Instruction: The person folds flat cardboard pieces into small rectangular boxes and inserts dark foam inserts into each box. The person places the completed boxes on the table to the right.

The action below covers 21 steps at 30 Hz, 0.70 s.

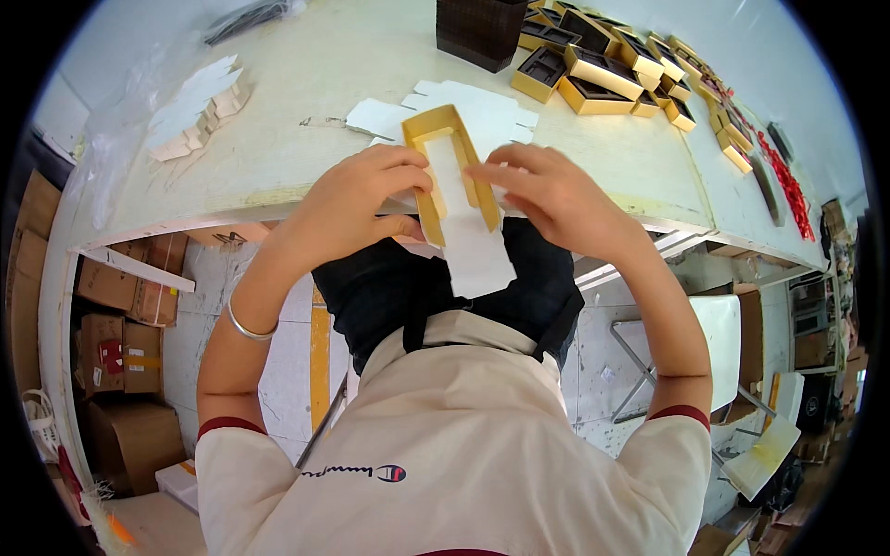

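Observation:
Over my lap, at the table's front edge, is a partly folded cardboard box [436, 122] with gold walls. Its far end and long sides stand up, while a white flap [477, 259] hangs open at the near end. My left hand [352, 202] grips the left wall, fingers over its top and thumb low on the outside. Against the right wall rest the bent fingers of my right hand [554, 193]; its thumb is mostly hidden. Just beyond the box, flat white cardboard blanks [473, 104] lie on the table.
A stack of white blanks [197, 109] sits at the left. At the back stand a dark brown basket [480, 32] and a heap of gold boxes with black inserts [603, 69]. Red ribbon-like pieces [786, 185] lie far right. Cartons [111, 357] fill the space under the table's left.

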Motion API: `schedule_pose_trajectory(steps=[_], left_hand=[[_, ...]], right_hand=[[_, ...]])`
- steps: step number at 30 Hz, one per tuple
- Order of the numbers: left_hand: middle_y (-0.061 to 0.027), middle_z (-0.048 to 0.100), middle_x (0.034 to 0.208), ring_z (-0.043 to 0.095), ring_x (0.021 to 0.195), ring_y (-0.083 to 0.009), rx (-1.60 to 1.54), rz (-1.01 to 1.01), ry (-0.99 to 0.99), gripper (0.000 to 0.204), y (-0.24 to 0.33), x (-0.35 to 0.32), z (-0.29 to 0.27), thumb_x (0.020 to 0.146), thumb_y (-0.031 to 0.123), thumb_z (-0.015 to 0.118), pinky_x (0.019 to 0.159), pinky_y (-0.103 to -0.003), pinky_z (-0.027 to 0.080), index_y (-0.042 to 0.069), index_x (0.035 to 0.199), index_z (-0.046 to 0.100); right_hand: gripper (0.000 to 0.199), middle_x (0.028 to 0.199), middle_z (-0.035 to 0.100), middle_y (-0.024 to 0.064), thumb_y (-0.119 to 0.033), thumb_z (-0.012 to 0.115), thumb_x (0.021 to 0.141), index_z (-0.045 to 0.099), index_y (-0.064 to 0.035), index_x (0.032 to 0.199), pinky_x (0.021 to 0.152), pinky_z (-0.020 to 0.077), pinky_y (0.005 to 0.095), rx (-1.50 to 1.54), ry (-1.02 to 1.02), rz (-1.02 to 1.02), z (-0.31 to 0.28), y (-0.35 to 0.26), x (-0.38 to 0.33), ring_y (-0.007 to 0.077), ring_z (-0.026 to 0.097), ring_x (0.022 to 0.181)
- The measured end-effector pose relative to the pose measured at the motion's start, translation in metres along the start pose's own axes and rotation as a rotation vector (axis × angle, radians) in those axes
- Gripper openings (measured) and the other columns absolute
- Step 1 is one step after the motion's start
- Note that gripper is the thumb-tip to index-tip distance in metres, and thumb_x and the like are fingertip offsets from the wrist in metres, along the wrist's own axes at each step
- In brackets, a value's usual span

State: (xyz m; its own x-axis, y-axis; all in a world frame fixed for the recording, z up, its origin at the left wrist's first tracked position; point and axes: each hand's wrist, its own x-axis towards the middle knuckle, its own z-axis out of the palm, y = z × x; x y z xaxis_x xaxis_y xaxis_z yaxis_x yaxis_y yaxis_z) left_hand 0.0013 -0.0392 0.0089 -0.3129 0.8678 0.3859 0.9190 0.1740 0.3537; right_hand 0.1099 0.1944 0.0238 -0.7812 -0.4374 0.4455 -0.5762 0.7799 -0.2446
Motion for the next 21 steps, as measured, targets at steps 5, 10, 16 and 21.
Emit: schedule_pose_trajectory(steps=[5, 10, 16, 21], left_hand=[[-0.0046, 0.056, 0.116, 0.054, 0.101, -0.0247, -0.070, 0.010, -0.006, 0.039, 0.004, 0.002, -0.002, 0.057, 0.008, 0.078, 0.084, -0.032, 0.047, 0.008, 0.091, 0.061], [-0.0032, 0.059, 0.093, 0.057, 0.084, -0.0212, -0.074, -0.052, -0.069, 0.027, 0.011, 0.002, -0.005, 0.064, 0.010, 0.077, 0.073, -0.031, 0.047, 0.007, 0.083, 0.058], [-0.0041, 0.053, 0.071, 0.052, 0.059, -0.0177, -0.238, -0.234, 0.006, 0.022, 0.032, 0.009, 0.021, 0.073, 0.012, 0.072, 0.055, -0.027, 0.042, 0.007, 0.087, 0.057], [-0.0051, 0.051, 0.068, 0.051, 0.057, -0.0173, -0.126, -0.191, 0.092, 0.015, 0.033, 0.011, 0.031, 0.075, 0.012, 0.069, 0.053, -0.028, 0.040, 0.006, 0.083, 0.059]], right_hand=[[0.030, 0.094, 0.056, 0.0119, 0.001, 0.068, 0.070, 0.063, -0.0053, 0.099, 0.075, 0.0456, 0.0369, 0.181, -0.169, 0.017, 0.007, 0.012, 0.001, 0.0292, 0.055, 0.086], [0.019, 0.079, 0.054, 0.0100, -0.008, 0.072, 0.070, 0.062, -0.0030, 0.085, 0.066, 0.0445, 0.0344, 0.248, -0.128, -0.022, 0.011, 0.016, 0.005, 0.0268, 0.053, 0.074], [0.016, 0.073, 0.048, 0.0055, 0.001, 0.066, 0.075, 0.050, -0.0016, 0.072, 0.059, 0.0394, 0.0271, 0.399, -0.096, 0.200, 0.031, 0.007, 0.010, 0.0149, 0.047, 0.067], [0.024, 0.073, 0.047, 0.0045, 0.005, 0.062, 0.075, 0.048, -0.0050, 0.091, 0.061, 0.0396, 0.0267, 0.503, -0.135, 0.414, 0.025, -0.008, 0.010, 0.0145, 0.048, 0.069]])
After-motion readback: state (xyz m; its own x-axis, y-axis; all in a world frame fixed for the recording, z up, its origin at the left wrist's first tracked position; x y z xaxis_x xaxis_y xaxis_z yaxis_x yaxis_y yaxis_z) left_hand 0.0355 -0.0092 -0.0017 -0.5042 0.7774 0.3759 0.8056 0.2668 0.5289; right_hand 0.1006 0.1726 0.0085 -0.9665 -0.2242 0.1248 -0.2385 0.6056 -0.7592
